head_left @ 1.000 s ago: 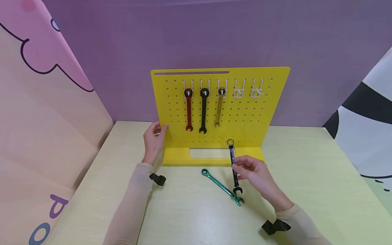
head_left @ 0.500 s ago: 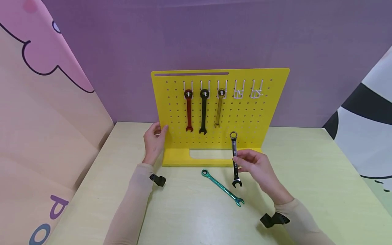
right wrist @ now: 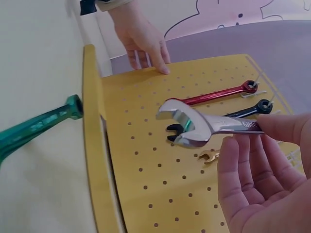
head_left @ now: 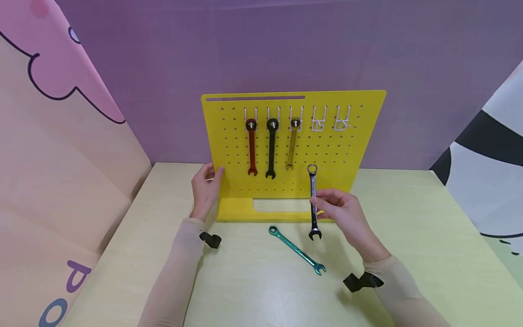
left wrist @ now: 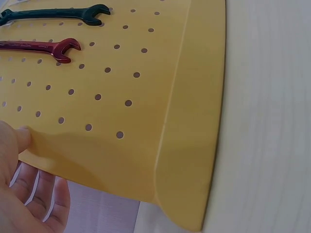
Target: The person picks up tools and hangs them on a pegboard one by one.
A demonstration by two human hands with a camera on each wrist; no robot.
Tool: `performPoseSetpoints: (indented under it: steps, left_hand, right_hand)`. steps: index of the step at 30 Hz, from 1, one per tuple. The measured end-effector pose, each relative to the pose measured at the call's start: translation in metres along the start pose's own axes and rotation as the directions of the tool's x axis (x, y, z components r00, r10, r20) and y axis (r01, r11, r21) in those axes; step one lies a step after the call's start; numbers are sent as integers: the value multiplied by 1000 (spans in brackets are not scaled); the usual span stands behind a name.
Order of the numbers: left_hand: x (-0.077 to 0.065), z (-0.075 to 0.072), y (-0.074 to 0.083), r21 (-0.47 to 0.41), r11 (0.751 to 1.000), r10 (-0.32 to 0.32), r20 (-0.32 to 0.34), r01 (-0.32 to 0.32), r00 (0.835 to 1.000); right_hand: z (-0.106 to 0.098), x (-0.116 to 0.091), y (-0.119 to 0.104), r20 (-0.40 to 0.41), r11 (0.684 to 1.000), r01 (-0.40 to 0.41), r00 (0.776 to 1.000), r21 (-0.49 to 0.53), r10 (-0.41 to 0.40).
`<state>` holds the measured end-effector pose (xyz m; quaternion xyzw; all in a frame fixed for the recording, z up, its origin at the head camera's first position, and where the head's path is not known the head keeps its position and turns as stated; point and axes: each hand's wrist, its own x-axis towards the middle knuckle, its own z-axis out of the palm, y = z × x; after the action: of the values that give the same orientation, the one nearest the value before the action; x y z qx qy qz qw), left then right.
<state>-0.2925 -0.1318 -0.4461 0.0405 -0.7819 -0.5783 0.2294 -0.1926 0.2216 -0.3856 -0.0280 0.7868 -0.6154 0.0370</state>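
The right hand (head_left: 341,215) pinches the silver wrench (head_left: 313,214), ring end up, in front of the board (head_left: 331,165). The left hand (head_left: 205,193) grips the board's left edge, thumb on the front. The green wrench (head_left: 297,250) lies on the table (head_left: 245,286).

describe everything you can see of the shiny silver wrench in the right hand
The shiny silver wrench, apparently polished metal, has a closed ring, an open fork and shank lettering too small to read. The bare right hand pinches it mid-shank, roughly upright, ring up, above the pale tabletop, in front of the yellow perforated board.
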Motion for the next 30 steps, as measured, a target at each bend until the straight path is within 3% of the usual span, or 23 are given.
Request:
performPoseSetpoints:
  steps: [30]
  left_hand:
    - [1,0,-2,-2,1000,26,-1,-26,1000]
  right_hand:
    - [-18,27,-38,-85,997,37,996,62,-32]
